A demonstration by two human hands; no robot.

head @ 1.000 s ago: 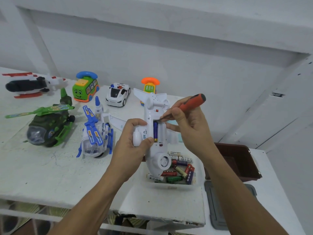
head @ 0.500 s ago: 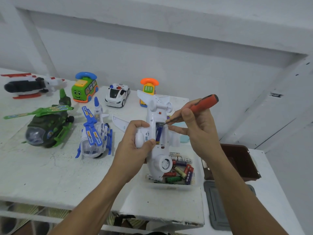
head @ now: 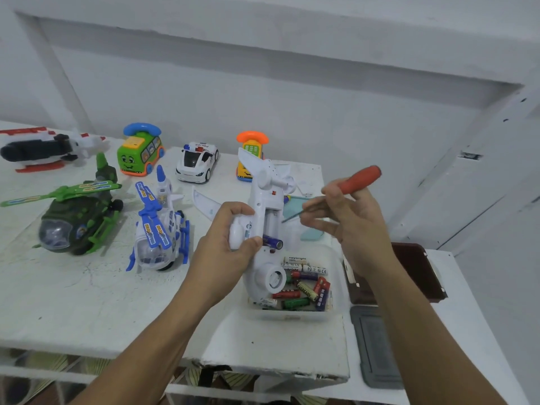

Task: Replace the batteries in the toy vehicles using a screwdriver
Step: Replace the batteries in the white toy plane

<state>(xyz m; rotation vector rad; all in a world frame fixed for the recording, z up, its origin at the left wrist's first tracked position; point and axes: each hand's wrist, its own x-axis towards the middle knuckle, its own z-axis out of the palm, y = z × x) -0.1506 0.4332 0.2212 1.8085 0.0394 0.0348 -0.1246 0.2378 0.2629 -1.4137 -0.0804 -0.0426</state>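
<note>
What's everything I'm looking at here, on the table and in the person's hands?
toy plane: one, white, held up, battery bay open
battery: one, purple, sticking out of that bay
screwdriver: one, red handle, right hand
tub: one, clear, holds loose batteries, below the plane
green helicopter: one, dark green, left side
blue helicopter: one, blue-white, beside the green one
bus: one, green, back row
police car: one, white, back row
toy phone: one, yellow-orange, behind the plane
box: one, brown, far right
left hand: one, grips the plane
right hand: one, holds the screwdriver
</note>
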